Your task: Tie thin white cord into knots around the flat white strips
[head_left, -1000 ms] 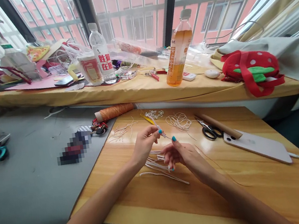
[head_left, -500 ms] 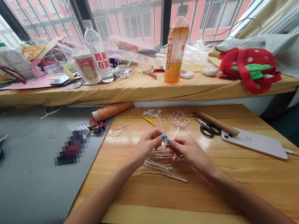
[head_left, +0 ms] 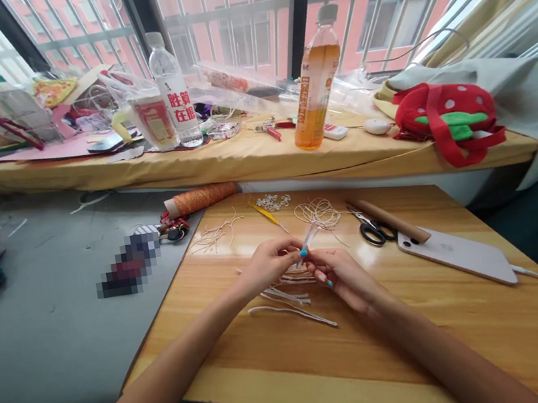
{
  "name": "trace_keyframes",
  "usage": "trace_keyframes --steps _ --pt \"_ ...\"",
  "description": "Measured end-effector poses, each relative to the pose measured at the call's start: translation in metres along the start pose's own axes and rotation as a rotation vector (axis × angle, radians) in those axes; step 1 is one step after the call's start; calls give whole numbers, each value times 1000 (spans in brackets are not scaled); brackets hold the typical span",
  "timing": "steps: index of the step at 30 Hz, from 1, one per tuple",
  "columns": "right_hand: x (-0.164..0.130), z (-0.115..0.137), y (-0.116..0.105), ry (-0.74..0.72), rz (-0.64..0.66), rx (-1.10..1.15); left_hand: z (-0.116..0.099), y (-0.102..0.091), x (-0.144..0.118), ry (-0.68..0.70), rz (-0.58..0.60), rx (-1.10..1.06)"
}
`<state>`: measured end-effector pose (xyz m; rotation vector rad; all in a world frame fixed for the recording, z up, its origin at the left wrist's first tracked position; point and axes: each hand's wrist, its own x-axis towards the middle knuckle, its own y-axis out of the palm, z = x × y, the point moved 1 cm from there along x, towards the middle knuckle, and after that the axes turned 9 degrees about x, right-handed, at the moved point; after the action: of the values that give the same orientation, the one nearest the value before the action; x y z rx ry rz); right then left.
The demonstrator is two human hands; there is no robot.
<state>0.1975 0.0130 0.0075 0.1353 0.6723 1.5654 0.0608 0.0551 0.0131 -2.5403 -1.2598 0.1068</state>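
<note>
Left hand (head_left: 269, 265) and right hand (head_left: 343, 276) meet over the wooden board (head_left: 420, 334), fingertips pinched together on one white strip (head_left: 308, 241) that slants up toward 1 o'clock. More strips (head_left: 289, 306) lie just below at 6 o'clock. Scissors (head_left: 373, 230) and a phone (head_left: 457, 259) lie at 3 o'clock, a thread spool (head_left: 202, 198) at 10 o'clock.

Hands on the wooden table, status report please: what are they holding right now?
Left hand and right hand both pinch one white strip, raised off the wooden table. More white strips lie beneath. Scissors nearby, nothing blocking.
</note>
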Motion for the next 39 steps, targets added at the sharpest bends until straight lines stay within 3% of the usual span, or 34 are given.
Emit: trace_keyframes --steps 7,12,17,20,25,31,39 --pt "0 -2 6 39 -68 141 4 1 1 103 -186 146" --pt "2 -5 6 8 -72 225 10 10 -1 47 -170 80" --pt "2 -5 7 3 21 296 13 10 -2 93 -213 204" --pt "2 -3 9 -57 65 175 11 6 -2 146 -218 296" --pt "5 -2 5 -171 12 35 9 4 -1 272 -166 479" --pt "9 4 -4 -143 -46 177 7 4 0 229 -142 391" --pt "5 4 -1 -102 -19 195 16 3 -5 389 -212 620"
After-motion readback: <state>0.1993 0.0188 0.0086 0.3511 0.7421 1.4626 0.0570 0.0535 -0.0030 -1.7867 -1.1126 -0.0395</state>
